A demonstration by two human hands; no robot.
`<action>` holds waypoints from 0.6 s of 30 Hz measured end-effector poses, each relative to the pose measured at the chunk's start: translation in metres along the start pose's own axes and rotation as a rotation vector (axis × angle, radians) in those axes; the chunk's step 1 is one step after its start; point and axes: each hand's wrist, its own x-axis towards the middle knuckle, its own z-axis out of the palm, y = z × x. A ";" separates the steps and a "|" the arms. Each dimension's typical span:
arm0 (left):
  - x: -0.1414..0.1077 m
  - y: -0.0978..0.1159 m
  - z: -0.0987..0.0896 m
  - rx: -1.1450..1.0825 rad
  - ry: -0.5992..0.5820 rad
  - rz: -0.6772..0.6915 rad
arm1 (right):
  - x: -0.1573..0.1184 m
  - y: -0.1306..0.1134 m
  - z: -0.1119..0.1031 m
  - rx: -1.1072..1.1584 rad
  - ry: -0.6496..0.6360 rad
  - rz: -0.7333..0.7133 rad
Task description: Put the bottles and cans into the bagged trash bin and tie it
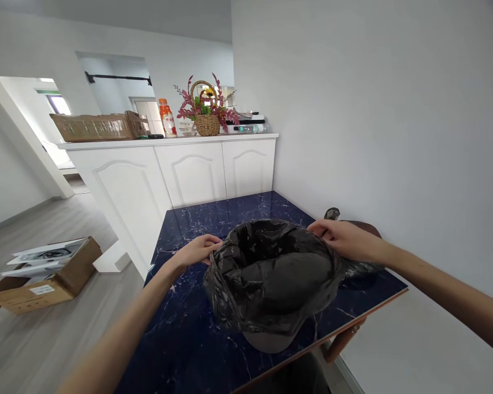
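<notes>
A round bin [269, 342] stands on the dark blue marbled table, with only a grey strip of its lower wall showing. Over its rim hangs a black plastic bag [296, 279], which lines the inside and drapes down outside. At the left of the rim, my left hand [197, 250] pinches the edge of the bag with thumb and fingers. On the opposite side my right hand [340, 236] has its fingers closed on the bag's edge. Behind my right wrist lies another piece of dark plastic [332, 213], partly hidden.
The blue table [181, 306] meets a white wall on the right. Behind it is a white cabinet [193, 175] bearing a flower basket [207, 125], an orange-capped bottle [167, 117] and a long cardboard box [94, 127]. An open carton [66, 279] sits on the floor at left.
</notes>
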 end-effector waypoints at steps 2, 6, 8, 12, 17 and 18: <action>-0.020 0.003 -0.011 0.112 0.094 0.156 | -0.018 -0.005 -0.011 0.089 0.087 -0.011; -0.068 0.012 -0.017 0.378 0.126 0.647 | -0.061 -0.036 -0.032 0.171 0.164 -0.345; -0.089 0.014 -0.013 0.443 0.039 0.809 | -0.079 -0.052 -0.031 0.092 0.131 -0.515; -0.113 0.010 -0.002 0.574 0.008 1.012 | -0.100 -0.066 -0.010 -0.139 0.193 -0.672; -0.123 -0.004 0.012 0.639 0.081 1.175 | -0.110 -0.062 0.007 -0.174 0.357 -0.801; -0.123 -0.008 0.015 0.679 0.089 1.219 | -0.111 -0.061 0.009 -0.182 0.346 -0.834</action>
